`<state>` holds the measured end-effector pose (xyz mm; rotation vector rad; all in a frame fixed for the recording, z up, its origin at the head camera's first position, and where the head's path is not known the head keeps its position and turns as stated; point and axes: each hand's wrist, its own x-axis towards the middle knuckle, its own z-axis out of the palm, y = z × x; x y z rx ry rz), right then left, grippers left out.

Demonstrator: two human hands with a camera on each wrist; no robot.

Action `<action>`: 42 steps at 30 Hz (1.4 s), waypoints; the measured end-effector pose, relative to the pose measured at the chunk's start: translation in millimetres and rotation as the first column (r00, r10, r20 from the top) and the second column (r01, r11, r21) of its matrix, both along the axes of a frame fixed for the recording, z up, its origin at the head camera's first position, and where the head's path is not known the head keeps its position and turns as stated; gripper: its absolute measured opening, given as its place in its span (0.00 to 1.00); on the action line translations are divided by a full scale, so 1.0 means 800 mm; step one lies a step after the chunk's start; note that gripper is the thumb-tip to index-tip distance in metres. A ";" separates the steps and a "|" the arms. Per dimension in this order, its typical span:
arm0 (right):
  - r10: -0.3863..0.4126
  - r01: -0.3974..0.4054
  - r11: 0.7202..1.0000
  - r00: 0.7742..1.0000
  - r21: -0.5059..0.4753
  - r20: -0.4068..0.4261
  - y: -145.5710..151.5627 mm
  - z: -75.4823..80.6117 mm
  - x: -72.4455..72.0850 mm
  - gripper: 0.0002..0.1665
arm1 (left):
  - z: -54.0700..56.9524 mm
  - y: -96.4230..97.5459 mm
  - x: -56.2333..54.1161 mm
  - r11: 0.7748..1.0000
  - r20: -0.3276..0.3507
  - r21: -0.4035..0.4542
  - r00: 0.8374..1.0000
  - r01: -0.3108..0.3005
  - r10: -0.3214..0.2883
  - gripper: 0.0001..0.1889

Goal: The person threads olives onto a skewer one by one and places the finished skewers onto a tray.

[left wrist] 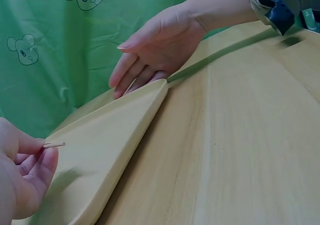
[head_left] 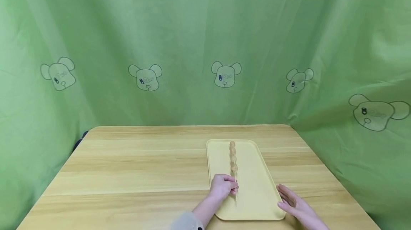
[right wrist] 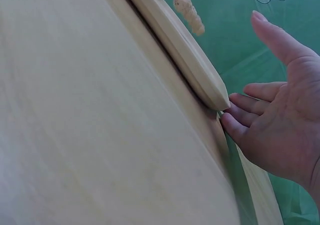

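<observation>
My left hand [head_left: 222, 186] pinches the bare wooden stick of a skewer [head_left: 233, 167] threaded with several brown balls, over the yellow tray [head_left: 257, 187]. In the head view the balls point toward the tray's far edge. The left wrist view shows the stick's end [left wrist: 55, 145] poking out between thumb and fingers. At the tray's near right corner is my right hand [head_left: 297, 206], its thumb apart from the extended fingers. Those fingertips reach the tray's corner in the right wrist view, where the skewer's balls [right wrist: 188, 14] show above the tray.
The tray lies on the right part of a wooden table [head_left: 128, 176]. A green curtain [head_left: 186, 44] with bear-head outlines hangs behind the table and along both sides.
</observation>
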<state>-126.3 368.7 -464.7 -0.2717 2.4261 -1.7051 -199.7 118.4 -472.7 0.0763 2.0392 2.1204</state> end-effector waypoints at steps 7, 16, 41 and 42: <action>-0.004 0.005 1.000 1.000 -0.016 0.022 0.001 -0.002 0.002 0.39 | -0.003 0.008 0.004 0.999 0.022 -0.032 0.999 -0.025 0.026 0.03; 0.018 -0.018 0.999 1.000 -0.038 0.004 0.003 -0.006 0.004 0.40 | -0.005 0.015 0.010 0.996 -0.001 -0.056 0.998 -0.066 0.066 0.02; 0.300 -0.334 0.930 0.930 -0.152 -0.213 0.015 -0.013 -0.002 0.45 | 0.007 0.016 0.015 0.989 0.000 -0.130 0.998 -0.062 0.063 0.10; 0.303 -0.340 0.928 0.926 -0.150 -0.224 0.016 -0.014 -0.002 0.45 | 0.007 0.015 0.015 0.990 0.005 -0.128 0.998 -0.063 0.065 0.10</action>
